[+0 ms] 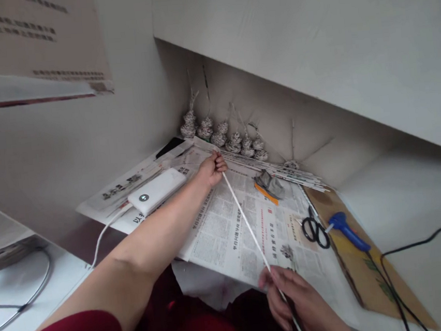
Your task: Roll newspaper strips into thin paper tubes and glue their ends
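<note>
A long, thin white rolled-paper stick [245, 218] runs slantwise between my two hands, above newspaper sheets [219, 238] spread over the table. My left hand [213, 167] is stretched far forward, fingers closed round its upper end. Close to my body, my right hand [290, 296] pinches the same stick lower down, and its tail passes below the palm. Beyond my left hand lies a bundle of similar paper sticks [271, 167]. Several small woven paper shapes [221, 133] with stalks poking up stand along the back wall.
Left of my arm lies a white power bank [158, 188] with a cable. Black-handled scissors [315, 232] and a blue glue gun [346, 230] rest at the right, by a cardboard piece [354, 262]. A crumpled grey and orange item [268, 187] lies mid-table. A slanted white panel [309, 37] hangs overhead.
</note>
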A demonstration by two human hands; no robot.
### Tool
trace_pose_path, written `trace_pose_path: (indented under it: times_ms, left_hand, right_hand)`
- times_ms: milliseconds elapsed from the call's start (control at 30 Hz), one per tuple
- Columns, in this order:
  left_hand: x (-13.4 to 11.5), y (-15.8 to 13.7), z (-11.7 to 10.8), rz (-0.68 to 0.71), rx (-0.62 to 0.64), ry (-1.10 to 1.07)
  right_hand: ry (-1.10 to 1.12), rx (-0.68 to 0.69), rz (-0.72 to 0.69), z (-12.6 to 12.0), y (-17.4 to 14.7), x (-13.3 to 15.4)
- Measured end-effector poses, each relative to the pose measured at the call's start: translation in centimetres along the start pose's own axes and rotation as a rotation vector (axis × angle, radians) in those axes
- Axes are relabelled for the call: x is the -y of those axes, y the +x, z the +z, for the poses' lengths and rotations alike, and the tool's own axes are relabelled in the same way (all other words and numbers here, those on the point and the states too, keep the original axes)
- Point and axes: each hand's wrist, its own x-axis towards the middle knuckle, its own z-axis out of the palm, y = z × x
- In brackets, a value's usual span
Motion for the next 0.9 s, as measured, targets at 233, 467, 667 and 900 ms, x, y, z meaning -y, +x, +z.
trace_pose_path:
  times_ms: [233,467,667,900]
  left_hand:
    - [0.8,-0.1,0.0,-0.006,-0.018,0.016]
    - [1.2,-0.7,0.4,-0.104,0.066,-0.014]
    - [1.7,-0.4,0.2,-0.027,0.002,0.024]
    - [1.4,-0.6,0.3,-0.027,0.053,0.006]
  right_hand:
    - [-0.543,-0.358,-0.238,-0.4,1.4,1.1]
    - [0.357,0.166,0.021,0.7,1.0,-0.4]
    - [-0.553,-0.310,-0.219,0.0,1.7,1.8]
    - [-0.072,-0.111,-0.116,0.5,3.3,1.4]
